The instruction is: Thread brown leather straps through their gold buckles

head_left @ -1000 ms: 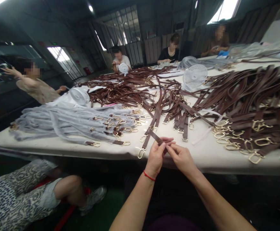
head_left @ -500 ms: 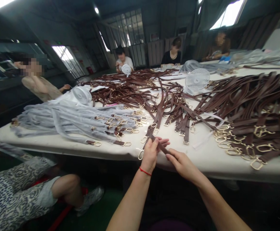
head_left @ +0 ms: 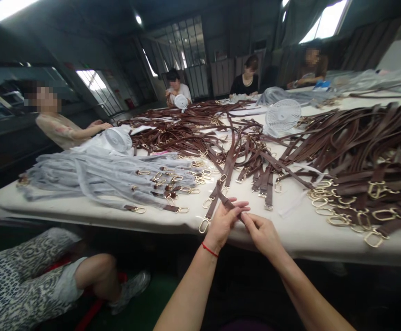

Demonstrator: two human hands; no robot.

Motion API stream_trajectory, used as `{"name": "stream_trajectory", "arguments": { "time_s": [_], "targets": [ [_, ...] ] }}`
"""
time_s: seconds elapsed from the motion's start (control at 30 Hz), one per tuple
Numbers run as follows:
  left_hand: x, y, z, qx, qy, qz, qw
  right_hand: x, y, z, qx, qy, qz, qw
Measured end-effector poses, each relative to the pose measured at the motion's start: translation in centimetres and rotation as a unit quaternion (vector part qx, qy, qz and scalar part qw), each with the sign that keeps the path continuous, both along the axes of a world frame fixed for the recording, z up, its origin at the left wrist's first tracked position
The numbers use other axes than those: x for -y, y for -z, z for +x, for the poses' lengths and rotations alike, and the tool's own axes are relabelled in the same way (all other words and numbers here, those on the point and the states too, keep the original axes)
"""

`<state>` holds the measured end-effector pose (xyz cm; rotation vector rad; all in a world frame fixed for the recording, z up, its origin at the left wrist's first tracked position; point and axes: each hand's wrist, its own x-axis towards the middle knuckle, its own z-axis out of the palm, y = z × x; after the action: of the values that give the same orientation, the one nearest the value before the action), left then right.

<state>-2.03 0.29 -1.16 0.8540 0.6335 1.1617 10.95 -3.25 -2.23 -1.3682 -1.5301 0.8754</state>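
Observation:
A dark brown strap point(head_left: 226, 201) runs from the table's front edge into both of my hands. My left hand point(head_left: 223, 223), with a red cord at the wrist, lies palm up under the strap and its thumb presses on it. Close beside it, my right hand point(head_left: 260, 230) pinches the same strap between thumb and fingers. The strap's near end is hidden by my fingers. Just beyond my left hand, brown straps with gold oval rings point(head_left: 204, 225) hang toward the table edge.
Straps in clear plastic sleeves point(head_left: 93, 172) lie on the left of the table point(head_left: 145, 219). A brown strap heap point(head_left: 358, 138) with gold clasps fills the right. White fans point(head_left: 283, 115) stand among them. Several people sit around the table; a seated person's knee point(head_left: 97, 271) is at lower left.
My left thumb has slid along the strap toward my right hand, and the hands are closer together. The person at far left has lowered a raised arm to the table. The plastic-sleeved strap at lower left is gone.

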Motion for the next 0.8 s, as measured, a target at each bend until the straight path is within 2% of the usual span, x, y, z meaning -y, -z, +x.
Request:
{"name": "stream_trajectory", "arguments": {
  "time_s": [0.2, 0.33, 0.43, 0.57, 0.7, 0.8],
  "targets": [
    [-0.1, 0.4, 0.7, -0.030, -0.044, -0.032, 0.998, 0.2, -0.3, -0.2, 0.030, 0.000, 0.022, 0.999],
    [-1.0, 0.2, -0.3, -0.020, 0.015, -0.069, 0.997, 1.2, -0.3, 0.2, 0.010, -0.071, 0.016, 0.997],
    [-1.1, -0.2, -1.0, -0.007, 0.071, -0.091, 0.993, 1.7, 0.0, 1.1, -0.060, -0.116, -0.054, 0.990],
    [0.8, -0.3, -0.5, -0.023, 0.122, -0.076, 0.989, 1.3, -0.2, 2.2, -0.202, -0.088, -0.111, 0.969],
    [3.3, 0.1, 0.5, -0.028, 0.147, -0.012, 0.989, 0.3, -1.7, 3.0, -0.336, -0.049, -0.128, 0.932],
    [4.5, 0.9, 0.7, -0.005, 0.137, 0.006, 0.991, -0.3, -3.5, 3.2, -0.397, -0.084, -0.159, 0.900]
  ]
}}
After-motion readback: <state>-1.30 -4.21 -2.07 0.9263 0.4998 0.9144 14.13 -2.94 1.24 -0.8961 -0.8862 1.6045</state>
